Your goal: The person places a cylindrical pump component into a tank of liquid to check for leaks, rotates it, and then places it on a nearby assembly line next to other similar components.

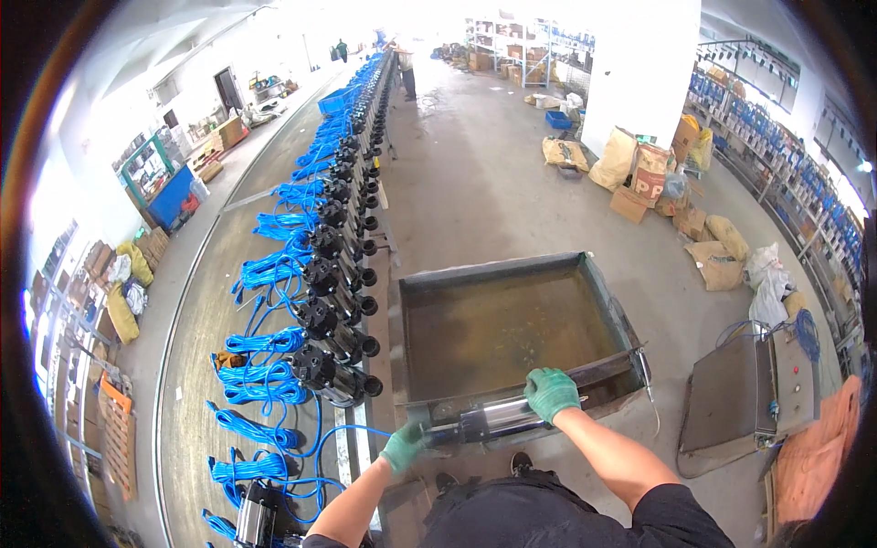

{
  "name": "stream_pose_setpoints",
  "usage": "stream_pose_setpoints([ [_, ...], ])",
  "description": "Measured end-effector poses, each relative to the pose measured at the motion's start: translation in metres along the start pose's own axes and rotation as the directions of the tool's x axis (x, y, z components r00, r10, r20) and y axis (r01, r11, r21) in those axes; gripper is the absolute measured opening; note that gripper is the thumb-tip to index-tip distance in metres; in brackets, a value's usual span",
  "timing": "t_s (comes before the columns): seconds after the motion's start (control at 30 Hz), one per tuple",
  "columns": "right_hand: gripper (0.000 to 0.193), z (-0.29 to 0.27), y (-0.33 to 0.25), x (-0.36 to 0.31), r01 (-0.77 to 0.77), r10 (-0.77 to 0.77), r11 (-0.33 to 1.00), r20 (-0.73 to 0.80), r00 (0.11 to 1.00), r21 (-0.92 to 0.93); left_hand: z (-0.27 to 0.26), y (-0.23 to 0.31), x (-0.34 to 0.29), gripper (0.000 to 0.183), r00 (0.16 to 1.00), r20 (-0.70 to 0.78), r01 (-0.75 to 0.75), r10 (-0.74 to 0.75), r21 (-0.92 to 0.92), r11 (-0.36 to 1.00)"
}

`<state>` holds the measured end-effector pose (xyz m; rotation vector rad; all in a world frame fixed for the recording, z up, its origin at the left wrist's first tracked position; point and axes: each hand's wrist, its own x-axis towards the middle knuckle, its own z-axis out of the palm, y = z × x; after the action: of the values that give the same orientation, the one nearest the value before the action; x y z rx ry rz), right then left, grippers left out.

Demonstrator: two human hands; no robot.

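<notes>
A long steel cylinder-shaped pump [498,420] lies across the near rim of a square metal tank [512,274] filled with brownish water. My left hand [403,447], in a green glove, grips the pump's dark left end. Gloved the same way, my right hand [550,394] is clamped over the shiny right part of the pump body. A blue cable [343,434] runs from the pump's left end toward the line of pumps.
A long row of black pumps [333,274] with coiled blue cables [265,342] stretches away on the left. A grey metal cabinet [744,402] stands to the right. Sacks and cardboard boxes [639,173] lie on the floor beyond; shelving lines the right wall. People stand far off.
</notes>
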<state>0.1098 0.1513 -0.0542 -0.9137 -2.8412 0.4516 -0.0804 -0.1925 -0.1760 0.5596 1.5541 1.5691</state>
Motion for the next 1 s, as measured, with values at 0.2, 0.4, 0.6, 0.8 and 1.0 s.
stream_pose_setpoints([
  [0.2,0.021,-0.001,0.012,-0.004,-0.007,0.007,1.000,0.008,1.000,-0.027,0.024,0.062,0.009,0.034,0.972,0.000,0.097,-0.236,0.910,0.402],
  [0.4,0.020,-0.004,0.002,0.000,-0.008,0.008,1.000,0.018,1.000,-0.009,0.000,0.027,0.026,0.042,0.995,0.026,0.008,-0.099,0.942,0.334],
  [0.6,0.020,-0.006,0.005,-0.001,-0.019,0.019,1.000,-0.008,1.000,-0.003,-0.006,0.048,0.017,0.037,0.892,0.182,0.419,-0.413,0.006,0.908],
  [0.8,0.020,-0.004,0.000,0.000,-0.001,0.001,1.000,-0.007,1.000,0.000,-0.003,-0.015,0.020,0.037,0.962,-0.054,-0.134,0.269,0.765,0.631],
  [1.0,0.020,-0.001,0.010,-0.002,-0.004,0.005,1.000,-0.021,1.000,0.005,0.005,0.052,0.028,0.053,0.957,-0.087,0.244,-0.278,0.762,0.600],
])
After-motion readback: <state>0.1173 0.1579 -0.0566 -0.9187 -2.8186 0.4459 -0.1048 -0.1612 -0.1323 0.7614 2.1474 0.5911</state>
